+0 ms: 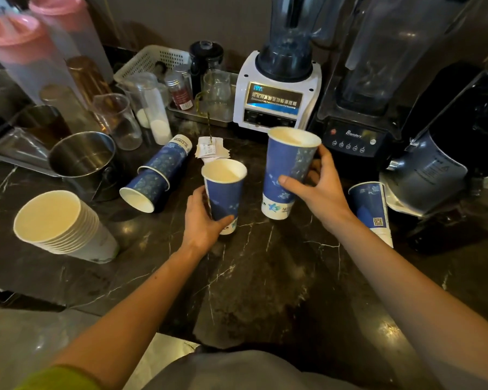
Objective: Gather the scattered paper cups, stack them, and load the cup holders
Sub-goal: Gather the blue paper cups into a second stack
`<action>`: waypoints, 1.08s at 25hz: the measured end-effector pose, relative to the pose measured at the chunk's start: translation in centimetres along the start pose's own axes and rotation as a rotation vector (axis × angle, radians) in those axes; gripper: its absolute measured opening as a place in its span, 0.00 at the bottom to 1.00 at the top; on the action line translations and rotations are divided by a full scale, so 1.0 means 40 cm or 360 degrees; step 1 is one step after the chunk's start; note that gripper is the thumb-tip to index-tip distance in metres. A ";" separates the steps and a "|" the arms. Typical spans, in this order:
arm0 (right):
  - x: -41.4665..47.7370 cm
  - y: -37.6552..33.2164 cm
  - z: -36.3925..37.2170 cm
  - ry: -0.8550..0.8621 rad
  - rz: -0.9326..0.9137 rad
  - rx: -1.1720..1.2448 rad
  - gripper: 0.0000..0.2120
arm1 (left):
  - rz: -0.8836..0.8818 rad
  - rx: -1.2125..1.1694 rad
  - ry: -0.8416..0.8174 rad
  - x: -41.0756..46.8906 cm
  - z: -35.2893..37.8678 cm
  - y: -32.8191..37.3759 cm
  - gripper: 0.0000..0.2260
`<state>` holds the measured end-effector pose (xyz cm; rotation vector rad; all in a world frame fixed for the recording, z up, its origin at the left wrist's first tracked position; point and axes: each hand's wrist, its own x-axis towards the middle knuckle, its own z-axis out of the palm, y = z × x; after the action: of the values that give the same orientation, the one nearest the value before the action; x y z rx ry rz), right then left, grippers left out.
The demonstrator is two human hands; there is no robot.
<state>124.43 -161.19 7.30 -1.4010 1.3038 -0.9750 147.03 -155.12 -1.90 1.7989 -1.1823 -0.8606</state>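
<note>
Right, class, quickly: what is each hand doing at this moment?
Left hand: closed around a blue cup.
Right hand: closed around a taller blue cup.

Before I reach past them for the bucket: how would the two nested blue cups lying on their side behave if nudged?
The nested blue cups lie on their side on the polished marble counter, so they would probably roll, curving because they taper. Being empty paper, they look light and should slide easily. The thin wall would likely dent under a firm squeeze.
</note>
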 end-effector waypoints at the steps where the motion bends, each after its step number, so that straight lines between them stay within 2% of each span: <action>1: -0.007 -0.029 0.013 0.0012 -0.0049 0.0064 0.45 | 0.0055 0.0045 -0.0053 -0.009 0.004 -0.002 0.40; 7: -0.051 -0.127 0.050 0.0061 -0.0286 0.0325 0.34 | 0.0187 0.0127 -0.0254 -0.056 0.007 -0.025 0.40; 10: -0.059 -0.120 0.063 -0.0027 -0.0285 0.0350 0.37 | 0.0227 0.0115 -0.0265 -0.063 0.009 -0.023 0.39; 15: -0.075 -0.015 0.099 -0.0257 -0.0073 -0.0111 0.42 | 0.0276 0.0061 -0.0313 -0.069 0.011 -0.024 0.38; 20: -0.084 0.040 0.109 -0.0356 -0.0064 -0.0486 0.36 | 0.0277 0.0005 -0.0324 -0.071 0.019 -0.021 0.39; 24: -0.097 0.058 0.088 -0.0476 -0.0035 -0.0489 0.36 | 0.0244 -0.0041 -0.0362 -0.070 0.032 -0.017 0.40; 27: -0.094 0.082 0.017 -0.0390 -0.0017 -0.0463 0.38 | 0.0228 -0.0073 -0.0400 -0.071 0.044 -0.014 0.40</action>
<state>123.92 -157.31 4.14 -1.6911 1.2885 -0.6125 144.80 -152.75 -2.85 1.5807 -1.4200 -1.0420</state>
